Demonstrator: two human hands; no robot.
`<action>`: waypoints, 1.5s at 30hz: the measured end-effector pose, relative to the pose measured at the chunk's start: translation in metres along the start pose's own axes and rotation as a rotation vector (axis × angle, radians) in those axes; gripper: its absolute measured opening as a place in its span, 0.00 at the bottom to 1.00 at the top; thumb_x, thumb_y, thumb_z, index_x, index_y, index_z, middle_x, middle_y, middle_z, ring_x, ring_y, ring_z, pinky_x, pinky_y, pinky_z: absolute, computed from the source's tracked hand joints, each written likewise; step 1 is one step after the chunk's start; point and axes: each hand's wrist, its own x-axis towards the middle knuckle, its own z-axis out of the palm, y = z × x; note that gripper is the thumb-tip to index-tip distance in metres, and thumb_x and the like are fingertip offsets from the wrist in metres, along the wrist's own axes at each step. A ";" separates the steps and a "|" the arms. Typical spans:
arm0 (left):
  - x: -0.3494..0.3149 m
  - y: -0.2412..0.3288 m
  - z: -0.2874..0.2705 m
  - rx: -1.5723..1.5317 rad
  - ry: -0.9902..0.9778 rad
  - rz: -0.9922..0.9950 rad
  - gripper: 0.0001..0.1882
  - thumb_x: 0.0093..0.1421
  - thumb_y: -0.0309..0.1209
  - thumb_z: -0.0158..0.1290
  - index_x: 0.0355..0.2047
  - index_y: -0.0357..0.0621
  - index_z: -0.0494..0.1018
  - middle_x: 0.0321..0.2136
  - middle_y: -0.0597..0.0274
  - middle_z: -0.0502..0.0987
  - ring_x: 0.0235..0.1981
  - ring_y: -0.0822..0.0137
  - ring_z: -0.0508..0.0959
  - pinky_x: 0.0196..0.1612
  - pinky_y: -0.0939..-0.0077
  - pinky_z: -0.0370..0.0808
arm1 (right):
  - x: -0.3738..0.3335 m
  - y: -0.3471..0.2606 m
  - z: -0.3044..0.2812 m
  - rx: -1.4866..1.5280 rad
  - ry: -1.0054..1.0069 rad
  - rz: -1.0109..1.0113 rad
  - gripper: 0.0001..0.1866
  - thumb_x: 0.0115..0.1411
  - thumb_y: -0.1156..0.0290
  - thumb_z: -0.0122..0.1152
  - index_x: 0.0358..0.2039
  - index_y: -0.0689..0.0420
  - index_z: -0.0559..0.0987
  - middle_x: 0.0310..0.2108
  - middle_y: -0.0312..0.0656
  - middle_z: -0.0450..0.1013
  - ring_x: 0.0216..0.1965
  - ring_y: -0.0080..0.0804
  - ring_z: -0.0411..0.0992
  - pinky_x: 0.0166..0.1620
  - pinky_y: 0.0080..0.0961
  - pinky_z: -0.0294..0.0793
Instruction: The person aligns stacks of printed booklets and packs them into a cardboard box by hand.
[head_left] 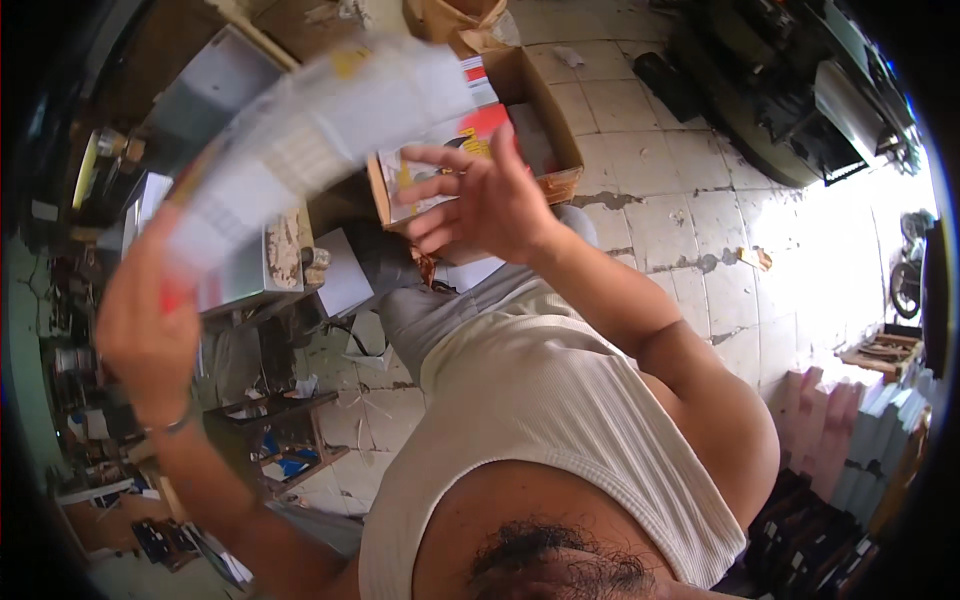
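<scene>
While blurred paper arcs rightward from gripping left fingers, right fingers outspread, free

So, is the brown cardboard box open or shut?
Open: no flap covers the box, and printed white, yellow and red papers show inside.
</scene>
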 end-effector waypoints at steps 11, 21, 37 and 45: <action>0.016 0.105 0.170 -0.193 0.152 0.166 0.17 0.57 0.23 0.60 0.47 0.50 0.83 0.49 0.67 0.83 0.50 0.62 0.83 0.52 0.67 0.81 | -0.007 -0.069 -0.093 0.063 0.486 0.001 0.20 0.63 0.76 0.60 0.51 0.79 0.73 0.45 0.61 0.79 0.42 0.47 0.83 0.51 0.42 0.84; -0.014 0.123 0.311 -0.412 0.074 -0.063 0.30 0.47 0.18 0.58 0.54 0.53 0.79 0.52 0.68 0.82 0.53 0.63 0.81 0.55 0.65 0.77 | 0.067 -0.047 -0.216 -0.125 0.701 0.324 0.18 0.64 0.71 0.59 0.49 0.74 0.76 0.43 0.59 0.80 0.40 0.51 0.83 0.48 0.52 0.84; -0.062 0.194 0.346 -0.911 -0.045 -1.591 0.71 0.43 0.47 0.76 0.76 0.47 0.37 0.74 0.34 0.43 0.76 0.50 0.49 0.72 0.48 0.52 | 0.074 -0.031 -0.247 -0.133 0.752 0.290 0.19 0.64 0.71 0.58 0.50 0.73 0.75 0.42 0.59 0.80 0.39 0.50 0.83 0.48 0.47 0.84; -0.072 0.207 0.380 -1.669 0.159 -1.627 0.47 0.50 0.22 0.64 0.69 0.40 0.55 0.49 0.61 0.75 0.47 0.68 0.76 0.50 0.75 0.72 | 0.075 -0.034 -0.254 -0.211 0.788 0.229 0.18 0.62 0.72 0.60 0.49 0.71 0.78 0.40 0.54 0.81 0.38 0.46 0.82 0.45 0.43 0.83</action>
